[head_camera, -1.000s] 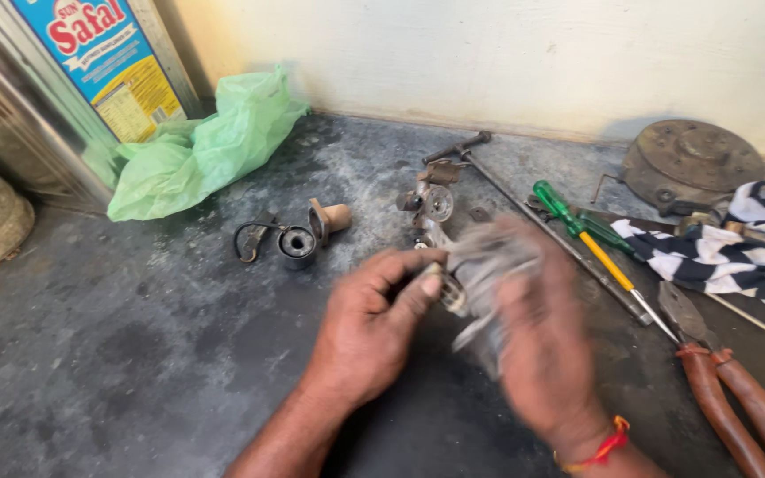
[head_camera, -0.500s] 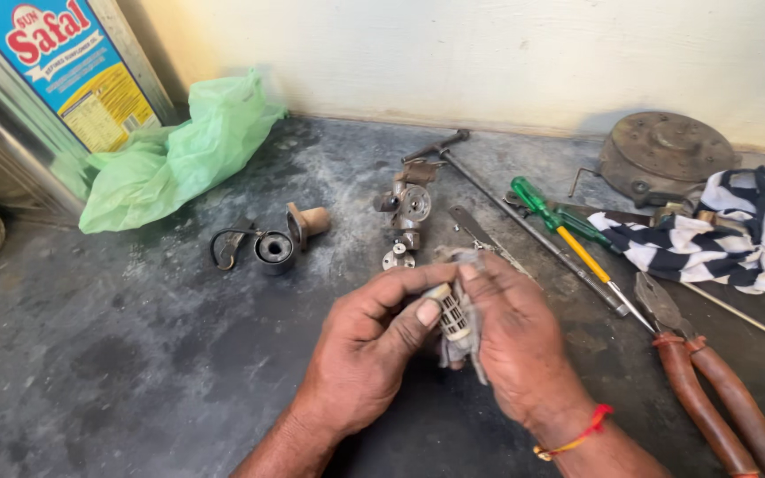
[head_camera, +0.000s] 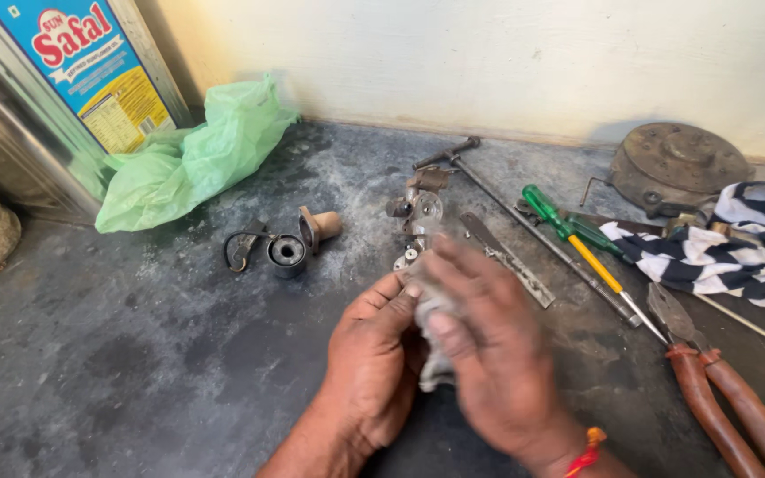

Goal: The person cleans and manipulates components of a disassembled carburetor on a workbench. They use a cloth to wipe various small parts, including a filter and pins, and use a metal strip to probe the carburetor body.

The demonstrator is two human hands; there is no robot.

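The left hand (head_camera: 374,358) and the right hand (head_camera: 489,354) both clasp a small grey cloth (head_camera: 434,367), low over the dark floor (head_camera: 135,381); what the cloth wraps is hidden by the fingers and blurred. Just behind lie small metal parts (head_camera: 418,212); at the right, pliers (head_camera: 719,398) are cut off by the edge

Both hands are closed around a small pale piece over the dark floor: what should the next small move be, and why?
Probably part the fingers a little to expose the small pale piece. The left hand and right hand cover nearly all of it, so its condition cannot be judged, and the right hand is blurred.
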